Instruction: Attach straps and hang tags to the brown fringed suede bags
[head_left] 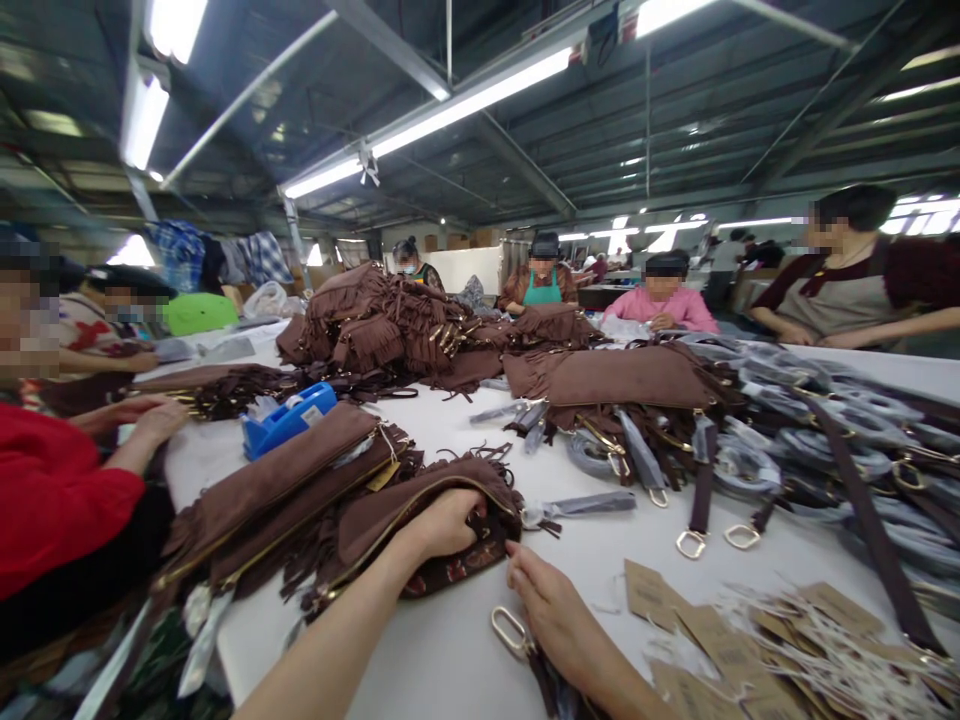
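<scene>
on the table, left hand (446,520) grips open brown pouch (420,510); right hand (551,610) seemingly loose, empty.

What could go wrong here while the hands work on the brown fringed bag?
1. The left hand is inside the open brown bag; its zipper edge might scratch the fingers.
2. The right hand rests by a gold clasp near the table edge; the clasp might slide off.
</scene>
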